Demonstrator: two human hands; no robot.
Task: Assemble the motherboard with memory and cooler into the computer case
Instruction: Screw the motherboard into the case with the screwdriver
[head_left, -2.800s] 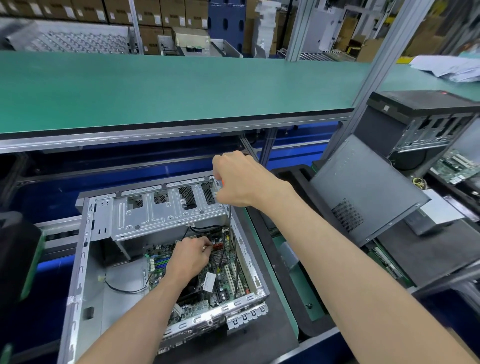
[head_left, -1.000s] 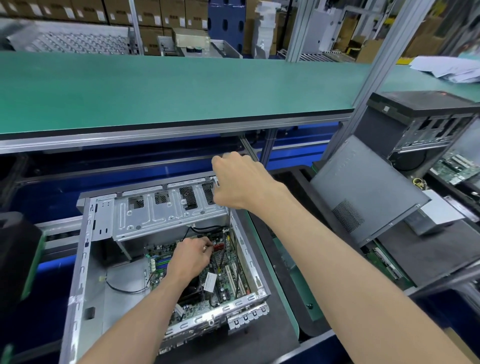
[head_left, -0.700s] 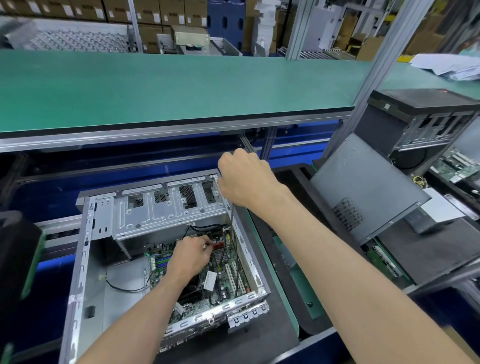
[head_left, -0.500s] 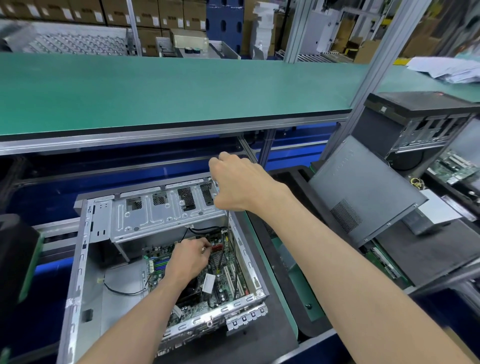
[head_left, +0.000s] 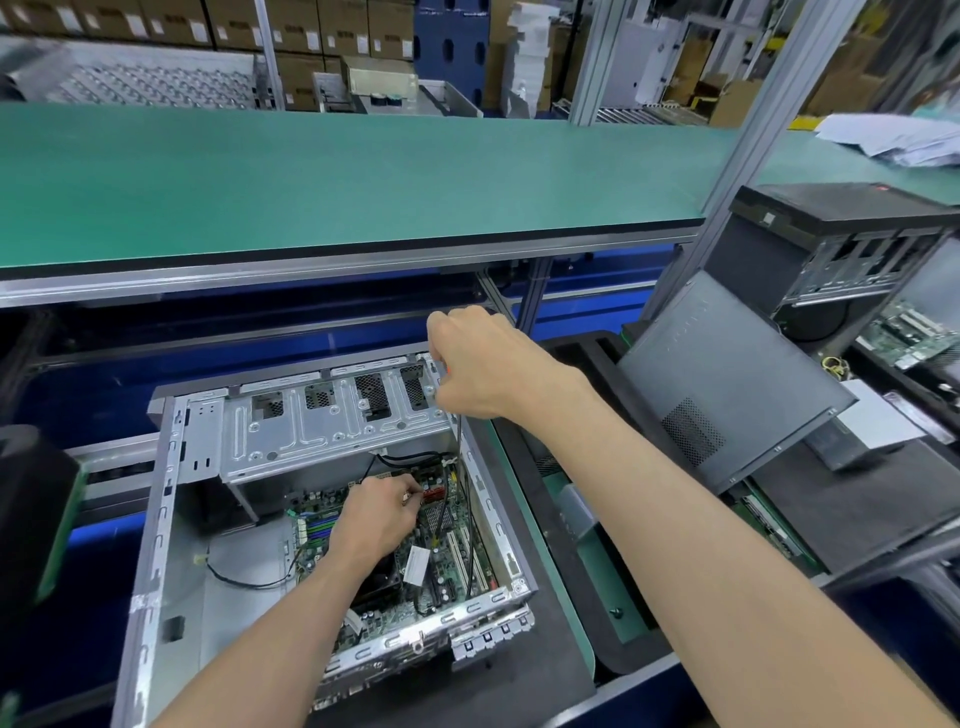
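1. The motherboard (head_left: 441, 545) lies flat on the floor of the open computer case (head_left: 171, 519), under the silver drive cage (head_left: 322, 421); the black cooler fan (head_left: 379, 577) sits just behind the left wrist.
2. The left hand (head_left: 376, 519) is curled down on the board's far edge, fingertips pinching something small by the red part — what exactly is too small to tell.
3. The right hand (head_left: 478, 364) is fisted round a long screwdriver (head_left: 464, 499), whose thin shaft drops past the cage's right end to the board.
4. The step looks like driving a board screw: keep the shaft upright and steady it with the left fingers.
5. Room is tight — cage edge above, case wall just right, black cables (head_left: 410, 460) close by. The side panel (head_left: 727, 384) leans well apart.
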